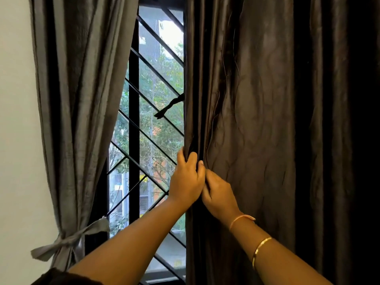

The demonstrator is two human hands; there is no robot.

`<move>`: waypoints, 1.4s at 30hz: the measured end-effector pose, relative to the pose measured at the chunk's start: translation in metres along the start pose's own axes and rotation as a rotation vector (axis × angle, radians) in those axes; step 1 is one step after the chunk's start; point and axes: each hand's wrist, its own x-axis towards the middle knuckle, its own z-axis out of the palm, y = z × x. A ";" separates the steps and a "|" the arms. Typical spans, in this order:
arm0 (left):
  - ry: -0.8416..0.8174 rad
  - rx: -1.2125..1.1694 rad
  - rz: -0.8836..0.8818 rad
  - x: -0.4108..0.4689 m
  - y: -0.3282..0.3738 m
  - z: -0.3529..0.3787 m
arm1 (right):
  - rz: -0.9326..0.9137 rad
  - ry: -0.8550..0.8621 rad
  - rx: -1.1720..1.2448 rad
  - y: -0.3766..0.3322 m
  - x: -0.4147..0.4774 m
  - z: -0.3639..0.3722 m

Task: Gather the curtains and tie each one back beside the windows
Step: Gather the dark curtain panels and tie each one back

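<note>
At the inner edge of the dark curtain (257, 120), our left hand (186, 177) and right hand (218, 192) clutch bunched folds; we should draw more cloth in, pleats stacked, before tying. Leftward, the grey curtain (82, 99) hangs tied back. Beyond, a dark strip (167, 108) dangles at the window grille (134, 140); its anchor is hidden.

Daylight comes through the window (158, 128), blown out near its top; the right curtain (267, 120) sinks into near-black shadow rightward; focus is slightly soft overall.
</note>
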 end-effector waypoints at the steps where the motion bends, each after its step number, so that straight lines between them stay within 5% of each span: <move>1: -0.009 -0.012 -0.001 0.001 0.000 -0.001 | -0.005 0.003 0.027 -0.001 0.000 0.001; 11: -0.069 -0.111 0.045 -0.007 0.000 0.003 | 0.099 0.043 -0.077 0.009 -0.007 -0.003; 16: -0.181 0.219 -0.102 -0.006 -0.019 -0.004 | 0.435 0.248 -0.353 0.022 -0.008 -0.023; 20: -0.282 0.364 -0.072 -0.010 -0.020 -0.008 | 0.187 0.127 -0.413 0.006 -0.016 -0.017; 25: -0.341 0.026 0.071 -0.027 -0.013 0.001 | 0.164 0.006 -0.246 -0.011 -0.011 -0.001; 32: -0.428 -0.199 0.010 -0.028 -0.026 0.005 | 0.341 0.051 0.028 -0.010 -0.017 -0.007; 37: -0.303 -0.493 -0.008 -0.039 -0.010 0.015 | 0.442 0.056 0.217 -0.008 -0.023 -0.012; 42: -0.244 -0.616 -0.271 -0.034 0.012 0.030 | 0.453 0.018 0.331 -0.011 -0.022 -0.022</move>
